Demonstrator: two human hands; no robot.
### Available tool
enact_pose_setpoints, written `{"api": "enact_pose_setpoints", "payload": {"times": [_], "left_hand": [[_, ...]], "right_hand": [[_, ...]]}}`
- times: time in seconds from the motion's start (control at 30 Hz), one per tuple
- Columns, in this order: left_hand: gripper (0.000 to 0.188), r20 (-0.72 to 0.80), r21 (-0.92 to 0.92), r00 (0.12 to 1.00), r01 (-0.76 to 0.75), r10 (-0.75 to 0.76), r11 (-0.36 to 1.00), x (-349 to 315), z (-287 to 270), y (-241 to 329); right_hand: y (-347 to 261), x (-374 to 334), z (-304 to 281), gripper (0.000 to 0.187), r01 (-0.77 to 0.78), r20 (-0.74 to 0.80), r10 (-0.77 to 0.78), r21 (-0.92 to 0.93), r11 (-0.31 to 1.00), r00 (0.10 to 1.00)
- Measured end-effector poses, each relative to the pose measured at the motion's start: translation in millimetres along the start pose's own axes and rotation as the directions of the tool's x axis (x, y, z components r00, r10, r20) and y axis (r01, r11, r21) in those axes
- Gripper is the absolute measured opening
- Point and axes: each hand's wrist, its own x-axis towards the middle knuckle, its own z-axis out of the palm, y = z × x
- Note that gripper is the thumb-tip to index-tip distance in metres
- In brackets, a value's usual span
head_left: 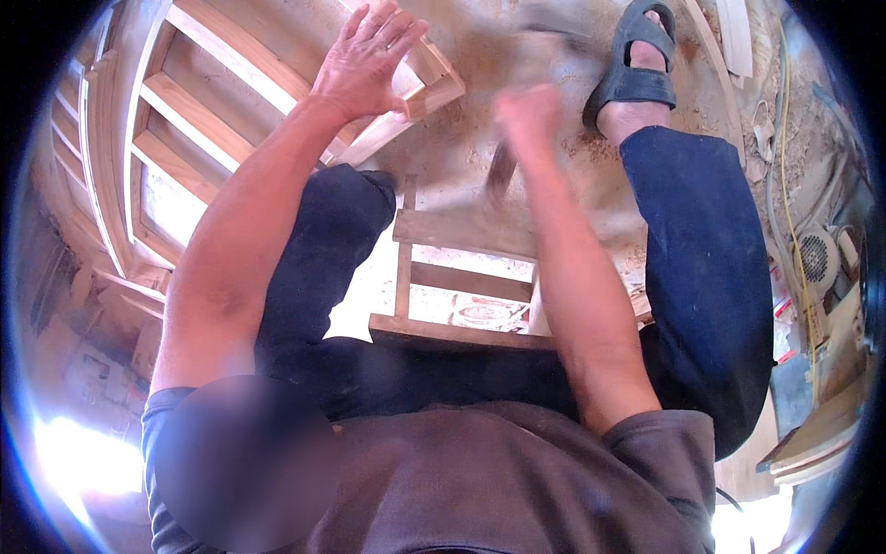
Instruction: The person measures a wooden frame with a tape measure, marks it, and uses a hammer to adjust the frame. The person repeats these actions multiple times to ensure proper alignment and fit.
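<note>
The pale wooden frame (249, 46) leans in the upper left of the frame. The left hand (365, 65) is open, fingers spread, at its corner. Press it flat so the wood should not wobble. The right hand (531, 115), top middle, is blurry but looks curled around a dark tool handle (501, 171). A firm, loose-wristed grip would help; keep the left fingers clear. A low wooden stool (461, 229) stands mid-picture; a sandal (639, 85) is upper right.

Left hand (365, 65) outspread, right hand (530, 115) a blurred fist
</note>
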Motion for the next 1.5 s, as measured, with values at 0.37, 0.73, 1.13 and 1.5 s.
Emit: {"api": "enact_pose_setpoints", "payload": {"times": [0.37,0.73,1.13,1.5], "left_hand": [[0.119,-0.018,-0.022,1.000,-0.004,0.004,1.000,-17,11,-9],[0.117,0.012,-0.033,1.000,0.002,-0.002,0.999,-15,5,-6],[0.120,0.059,-0.017,0.997,0.046,-0.045,0.999,-27,10,-2],[0.107,0.086,-0.072,0.995,0.047,-0.041,0.996,-17,-4,-5]], "right_hand": [[10,6,-16,0.026,-0.096,0.043,0.090,0.164,0.982,0.995],[19,4,16,0.018,0.146,0.121,-0.134,-0.102,0.984,0.984],[-10,-14,-21,0.032,0.245,0.410,-0.074,-0.381,0.891,0.909],[-11,41,-38,0.065,0.334,-0.268,-0.548,-0.563,0.756,0.792]]}}
